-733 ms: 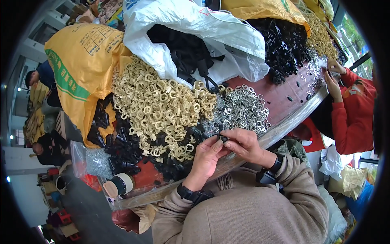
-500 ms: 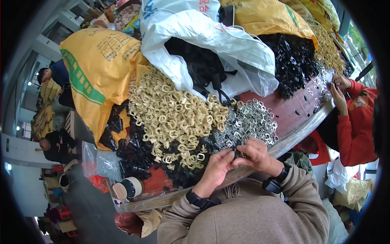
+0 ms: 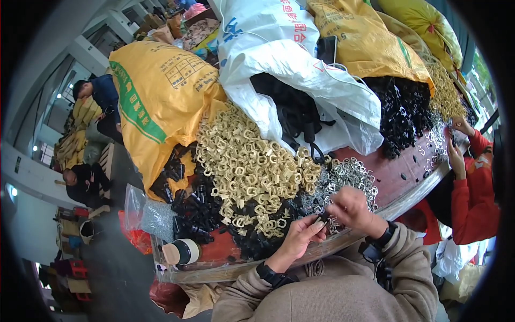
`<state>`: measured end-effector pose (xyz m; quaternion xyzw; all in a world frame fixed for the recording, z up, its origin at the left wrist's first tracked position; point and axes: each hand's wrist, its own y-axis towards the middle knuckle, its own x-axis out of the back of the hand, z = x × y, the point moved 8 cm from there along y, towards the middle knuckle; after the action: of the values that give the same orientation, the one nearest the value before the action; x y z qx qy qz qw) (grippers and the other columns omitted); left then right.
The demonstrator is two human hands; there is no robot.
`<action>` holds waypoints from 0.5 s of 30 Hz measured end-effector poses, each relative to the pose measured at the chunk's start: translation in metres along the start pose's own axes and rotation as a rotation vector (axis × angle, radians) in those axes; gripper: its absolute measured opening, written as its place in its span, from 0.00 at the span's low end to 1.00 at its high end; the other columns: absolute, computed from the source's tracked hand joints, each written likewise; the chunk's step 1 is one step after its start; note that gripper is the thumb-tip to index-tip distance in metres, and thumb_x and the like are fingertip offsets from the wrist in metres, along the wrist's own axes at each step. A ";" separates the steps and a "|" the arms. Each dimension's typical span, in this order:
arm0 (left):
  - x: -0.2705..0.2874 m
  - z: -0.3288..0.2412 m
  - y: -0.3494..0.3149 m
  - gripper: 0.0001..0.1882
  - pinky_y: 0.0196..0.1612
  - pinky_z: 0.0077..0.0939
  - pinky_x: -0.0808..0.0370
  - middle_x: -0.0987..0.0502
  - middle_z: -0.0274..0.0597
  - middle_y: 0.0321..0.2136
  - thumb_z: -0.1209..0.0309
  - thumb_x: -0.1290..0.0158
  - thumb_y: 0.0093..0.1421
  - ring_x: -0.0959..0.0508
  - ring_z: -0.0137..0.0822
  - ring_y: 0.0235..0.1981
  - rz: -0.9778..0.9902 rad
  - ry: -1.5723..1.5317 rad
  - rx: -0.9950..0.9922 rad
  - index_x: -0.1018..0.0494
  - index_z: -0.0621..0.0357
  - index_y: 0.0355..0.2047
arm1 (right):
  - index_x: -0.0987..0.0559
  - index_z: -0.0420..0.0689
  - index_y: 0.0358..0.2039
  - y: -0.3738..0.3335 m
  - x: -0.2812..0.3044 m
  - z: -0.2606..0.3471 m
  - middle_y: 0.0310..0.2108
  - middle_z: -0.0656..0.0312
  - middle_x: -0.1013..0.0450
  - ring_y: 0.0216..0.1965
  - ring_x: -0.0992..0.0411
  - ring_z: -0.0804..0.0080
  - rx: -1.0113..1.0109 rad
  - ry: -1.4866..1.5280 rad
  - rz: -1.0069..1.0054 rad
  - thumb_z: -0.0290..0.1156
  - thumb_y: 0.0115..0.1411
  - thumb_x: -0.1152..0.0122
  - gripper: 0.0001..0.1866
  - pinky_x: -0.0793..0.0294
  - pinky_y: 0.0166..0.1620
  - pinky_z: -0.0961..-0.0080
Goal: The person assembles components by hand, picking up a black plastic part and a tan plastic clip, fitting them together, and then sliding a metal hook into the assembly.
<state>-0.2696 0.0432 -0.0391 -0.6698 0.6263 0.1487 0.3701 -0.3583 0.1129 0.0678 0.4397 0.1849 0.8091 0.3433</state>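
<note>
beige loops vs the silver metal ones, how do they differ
The beige, plastic-looking loops are chunky; the silver, wire-like metal loops are thin. The beige loops make the larger heap, the silver loops the smaller. The beige loops lie further left, the silver loops nearer the right hand. Both lie piled on the red tabletop.

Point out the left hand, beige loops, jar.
Left hand (image 3: 299,239), head view: middle of the hand.
Beige loops (image 3: 253,170), head view: middle of the pile.
Jar (image 3: 184,251), head view: side of its body.
</note>
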 end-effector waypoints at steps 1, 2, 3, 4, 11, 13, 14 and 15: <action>0.001 -0.002 -0.001 0.10 0.30 0.15 0.29 0.27 0.39 0.27 0.70 0.54 0.56 0.27 0.25 0.27 0.000 0.033 -0.018 0.32 0.64 0.35 | 0.29 0.39 0.24 0.012 0.004 -0.014 0.16 0.61 0.39 0.18 0.39 0.69 -0.101 -0.003 -0.029 0.29 0.44 0.39 0.09 0.40 0.21 0.75; 0.002 -0.003 0.000 0.10 0.30 0.15 0.29 0.27 0.39 0.27 0.70 0.54 0.56 0.27 0.25 0.27 0.000 0.035 -0.025 0.32 0.64 0.35 | 0.29 0.39 0.25 0.023 0.006 -0.029 0.17 0.61 0.38 0.18 0.38 0.68 -0.169 -0.005 -0.054 0.28 0.45 0.41 0.09 0.39 0.22 0.75; 0.002 -0.002 0.000 0.10 0.30 0.16 0.29 0.27 0.39 0.28 0.70 0.54 0.56 0.27 0.26 0.27 0.005 0.032 -0.017 0.32 0.64 0.35 | 0.29 0.39 0.25 0.035 0.005 -0.047 0.19 0.60 0.37 0.19 0.38 0.67 -0.237 -0.008 -0.080 0.27 0.46 0.42 0.08 0.39 0.23 0.75; 0.003 -0.002 0.001 0.10 0.31 0.16 0.28 0.27 0.40 0.29 0.69 0.54 0.56 0.27 0.26 0.28 0.011 0.028 -0.008 0.32 0.63 0.36 | 0.30 0.39 0.27 0.045 0.003 -0.065 0.22 0.58 0.36 0.21 0.37 0.66 -0.318 -0.036 -0.051 0.28 0.47 0.43 0.09 0.37 0.25 0.75; 0.003 0.002 -0.001 0.14 0.35 0.17 0.29 0.28 0.42 0.34 0.70 0.55 0.57 0.27 0.28 0.32 -0.016 -0.019 0.024 0.37 0.64 0.41 | 0.36 0.42 0.41 0.086 -0.036 -0.149 0.34 0.53 0.36 0.35 0.34 0.59 -0.439 -0.364 0.010 0.34 0.46 0.43 0.22 0.33 0.35 0.67; 0.005 0.000 -0.003 0.13 0.36 0.18 0.29 0.29 0.43 0.36 0.71 0.57 0.58 0.26 0.29 0.33 -0.052 -0.028 0.016 0.37 0.63 0.42 | 0.38 0.43 0.44 0.091 -0.047 -0.153 0.36 0.52 0.36 0.38 0.34 0.57 -0.485 -0.421 0.060 0.35 0.46 0.43 0.25 0.33 0.37 0.65; 0.006 -0.001 -0.004 0.13 0.36 0.18 0.29 0.29 0.43 0.36 0.71 0.57 0.58 0.26 0.29 0.33 -0.051 -0.024 0.012 0.37 0.63 0.42 | 0.39 0.44 0.46 0.091 -0.054 -0.153 0.36 0.52 0.36 0.38 0.34 0.56 -0.509 -0.419 0.095 0.36 0.45 0.43 0.27 0.33 0.37 0.64; 0.008 -0.002 -0.004 0.13 0.36 0.19 0.29 0.29 0.44 0.36 0.71 0.57 0.58 0.27 0.30 0.34 -0.063 -0.012 0.015 0.37 0.63 0.43 | 0.41 0.45 0.48 0.090 -0.061 -0.152 0.36 0.52 0.36 0.39 0.35 0.55 -0.534 -0.417 0.129 0.36 0.45 0.43 0.29 0.34 0.38 0.63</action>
<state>-0.2651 0.0362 -0.0415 -0.6855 0.6038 0.1364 0.3833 -0.4978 0.0072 0.0037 0.5010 -0.1360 0.7417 0.4247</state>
